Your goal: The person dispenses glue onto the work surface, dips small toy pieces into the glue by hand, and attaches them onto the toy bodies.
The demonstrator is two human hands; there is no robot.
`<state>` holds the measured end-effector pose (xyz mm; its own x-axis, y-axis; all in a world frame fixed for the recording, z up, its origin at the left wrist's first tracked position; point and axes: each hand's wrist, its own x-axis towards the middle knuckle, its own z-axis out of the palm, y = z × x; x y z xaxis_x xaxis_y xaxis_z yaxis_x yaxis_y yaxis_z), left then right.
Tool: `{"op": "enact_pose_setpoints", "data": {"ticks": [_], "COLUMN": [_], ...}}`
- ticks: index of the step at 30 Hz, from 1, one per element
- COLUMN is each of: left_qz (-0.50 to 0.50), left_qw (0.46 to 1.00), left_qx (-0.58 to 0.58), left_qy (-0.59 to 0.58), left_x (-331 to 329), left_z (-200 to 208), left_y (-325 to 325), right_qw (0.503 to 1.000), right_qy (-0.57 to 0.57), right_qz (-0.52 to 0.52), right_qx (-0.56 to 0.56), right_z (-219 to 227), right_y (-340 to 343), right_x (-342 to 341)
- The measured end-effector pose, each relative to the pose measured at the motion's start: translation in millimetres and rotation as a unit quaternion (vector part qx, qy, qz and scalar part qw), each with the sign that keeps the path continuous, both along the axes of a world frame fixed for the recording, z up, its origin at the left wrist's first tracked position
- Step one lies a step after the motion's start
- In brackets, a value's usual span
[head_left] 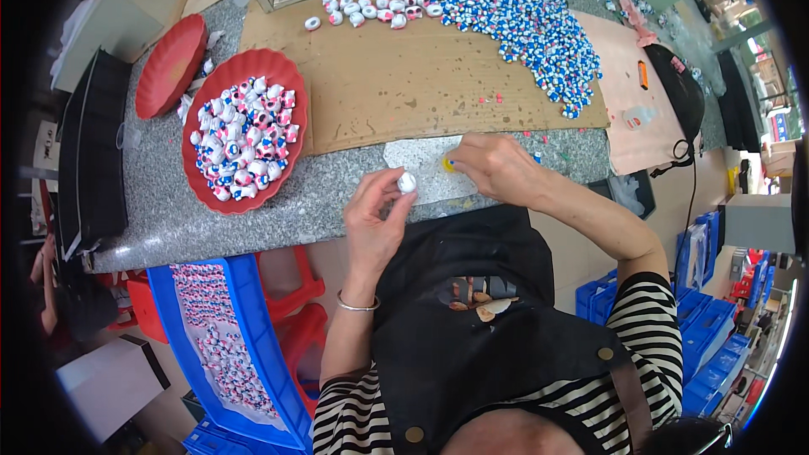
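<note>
Between the thumb and fingers of my left hand (373, 217) is a small rounded white piece (407, 182), held just above the counter's front edge. My right hand (499, 170) is closed in a pinch, its fingertips at a small yellow round thing (448, 165). Whether they grip it or something tiny over it is hidden. Beneath both hands lies a speckled white sheet (431, 190) on the grey stone counter (337, 170). To the left, a red scalloped bowl (297, 76) holds many small white figures with pink and blue parts.
Cardboard (379, 76) covers the counter's middle. On it lie a pile of small blue-and-white pieces (527, 25) and several white ring-like pieces (398, 5). A second red bowl (173, 67) stands far left. A blue crate (261, 345) of figures sits below. An orange lighter (643, 75) lies right.
</note>
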<state>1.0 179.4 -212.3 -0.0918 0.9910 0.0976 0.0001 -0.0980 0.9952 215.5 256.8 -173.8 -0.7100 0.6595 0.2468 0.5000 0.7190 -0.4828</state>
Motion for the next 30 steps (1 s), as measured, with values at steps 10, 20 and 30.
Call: {"op": "enact_pose_setpoints", "data": {"ticks": [10, 20, 30], "left_qz": [-0.077, -0.237, 0.147], "left_qw": [0.992, 0.969, 0.884], "left_qx": [0.004, -0.062, 0.138], "left_qy": [-0.097, -0.034, 0.421], "left_x": [29, 12, -109], "left_z": [4, 45, 80], "left_y": [11, 22, 50], "right_qw": [0.804, 0.967, 0.980], "right_qy": [0.288, 0.215, 0.043], "right_qz": [-0.127, -0.006, -0.172], "right_qx": [-0.505, -0.134, 0.091], "right_z": [13, 38, 0], "right_y": [-17, -23, 74], "right_x": [0, -1, 62]}}
